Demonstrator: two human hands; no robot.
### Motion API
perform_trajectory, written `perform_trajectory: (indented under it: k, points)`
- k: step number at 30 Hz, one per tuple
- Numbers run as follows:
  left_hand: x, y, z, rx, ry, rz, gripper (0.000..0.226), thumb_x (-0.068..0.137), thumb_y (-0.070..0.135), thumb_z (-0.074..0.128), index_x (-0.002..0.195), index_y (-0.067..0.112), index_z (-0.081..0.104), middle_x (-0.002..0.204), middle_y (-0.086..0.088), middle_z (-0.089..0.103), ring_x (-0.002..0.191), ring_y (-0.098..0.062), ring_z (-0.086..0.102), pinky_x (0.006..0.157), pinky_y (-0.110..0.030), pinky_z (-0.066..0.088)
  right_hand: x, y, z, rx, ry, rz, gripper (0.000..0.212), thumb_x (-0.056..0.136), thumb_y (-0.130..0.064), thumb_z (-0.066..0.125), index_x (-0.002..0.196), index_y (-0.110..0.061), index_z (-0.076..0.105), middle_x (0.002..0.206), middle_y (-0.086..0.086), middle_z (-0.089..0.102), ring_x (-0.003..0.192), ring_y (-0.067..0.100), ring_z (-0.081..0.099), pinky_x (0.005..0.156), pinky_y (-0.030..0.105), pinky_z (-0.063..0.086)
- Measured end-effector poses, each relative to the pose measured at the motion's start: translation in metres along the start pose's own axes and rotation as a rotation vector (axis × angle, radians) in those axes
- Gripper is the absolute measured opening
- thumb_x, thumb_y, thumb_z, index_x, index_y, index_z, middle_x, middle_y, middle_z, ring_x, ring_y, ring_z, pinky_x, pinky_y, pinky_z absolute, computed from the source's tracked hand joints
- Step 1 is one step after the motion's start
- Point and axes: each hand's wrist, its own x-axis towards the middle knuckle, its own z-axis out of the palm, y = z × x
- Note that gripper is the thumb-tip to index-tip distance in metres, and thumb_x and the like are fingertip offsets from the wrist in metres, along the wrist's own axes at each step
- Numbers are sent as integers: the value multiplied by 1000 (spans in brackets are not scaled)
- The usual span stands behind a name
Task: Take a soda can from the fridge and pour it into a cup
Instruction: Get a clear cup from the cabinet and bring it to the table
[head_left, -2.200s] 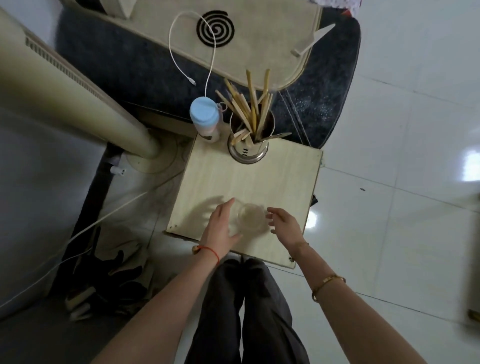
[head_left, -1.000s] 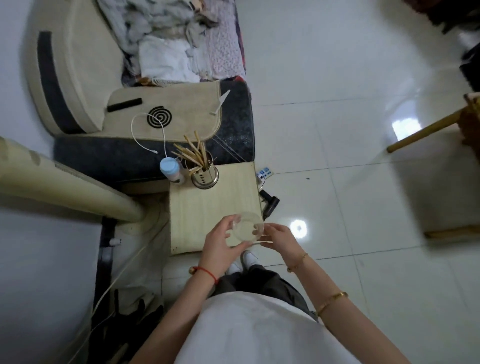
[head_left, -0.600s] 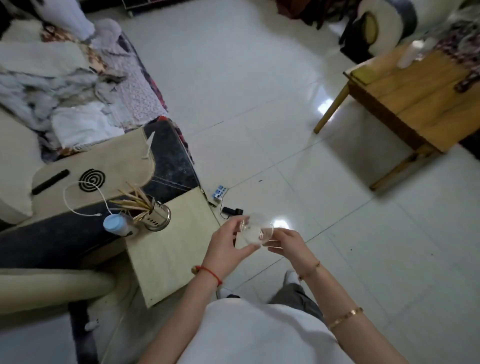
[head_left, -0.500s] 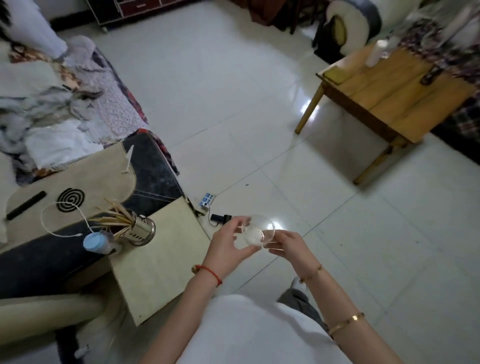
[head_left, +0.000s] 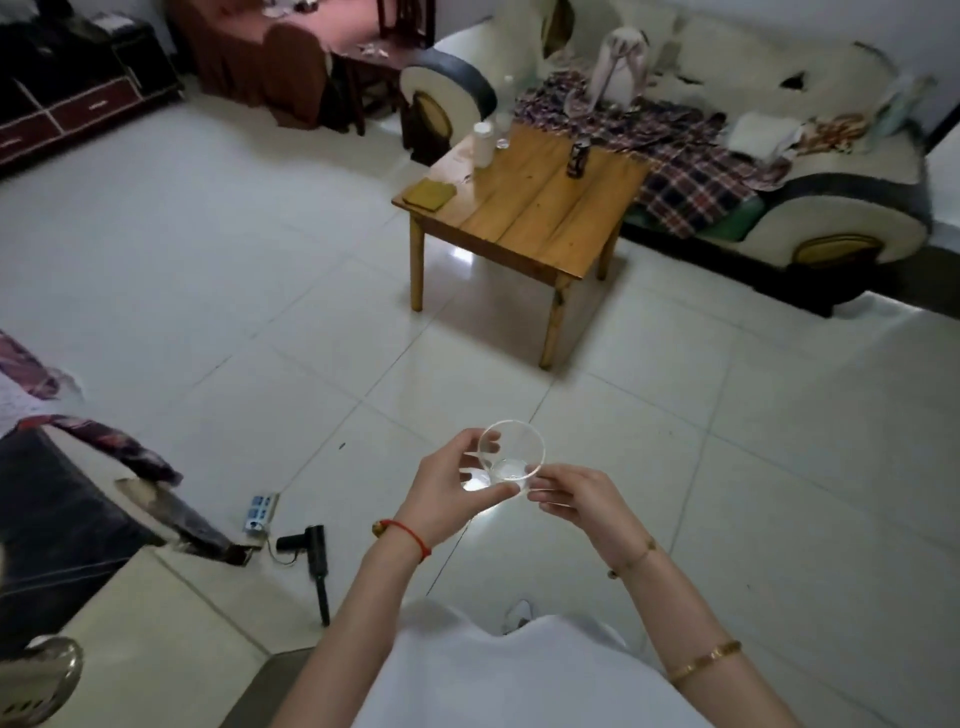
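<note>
A clear, empty glass cup (head_left: 511, 457) is held in front of my body above the white tiled floor, its mouth tilted toward the camera. My left hand (head_left: 447, 491) grips its left side with thumb and fingers curled round it. My right hand (head_left: 574, 496) pinches the cup's lower right side with its fingertips. A dark soda can (head_left: 576, 158) stands upright on the wooden coffee table (head_left: 524, 218) across the room, far from both hands. No fridge is in view.
On the coffee table also stand a white bottle (head_left: 483, 143) and a small glass (head_left: 503, 136). A sofa with a plaid blanket (head_left: 691, 171) lies behind it. A power strip (head_left: 258, 513) and a black tool (head_left: 311, 551) lie on the floor at left.
I lifted the cup off the small wooden side table with both hands and turned right, away from it. The view now faces the coffee table and sofa.
</note>
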Motion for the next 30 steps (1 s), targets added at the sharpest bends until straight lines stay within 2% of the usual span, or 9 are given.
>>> perform_trajectory:
  k: [2,11,18,23,28,30]
  points:
    - [22,20,26,18,-38,31,51,71,32,86,115,32,60,112,15,66,99,3,63,86,-16,50,3,-13,-33,24,31,-19,28,95,-9,45,98,-5,72,93,13,71,83,21,66,81,27,52]
    - [113,85,113,111,-234,143,53,74,30,83,120,29,58,114,17,64,99,7,61,88,-18,51,27,-45,-142,205,194,-50,28,96,-11,49,109,3,69,94,14,69,84,23,66,74,22,52]
    - [212,115,171,161,-341,196,60,75,32,82,128,28,54,115,15,63,102,2,61,85,-12,50,90,-77,-213,248,292,-72,28,100,-13,43,106,-4,69,101,16,71,86,23,67,81,27,53]
    - [299,149,206,142,-337,218,59,74,33,83,126,31,55,113,14,64,99,3,62,88,-22,54,148,-132,-266,263,298,-83,27,99,-12,43,94,-10,69,96,13,70,88,25,66,89,33,51]
    - [398,195,239,133,-312,256,58,73,35,83,124,31,57,112,16,66,100,-3,64,90,-31,55,216,-207,-326,257,300,-97,30,100,-9,40,94,-10,69,89,9,71,81,19,66,81,27,52]
    - [436,212,252,149,-309,271,58,72,37,84,124,32,57,112,16,66,100,-3,64,89,-33,55,241,-234,-348,252,302,-102,29,100,-10,40,96,-9,69,91,9,71,82,19,67,83,27,52]
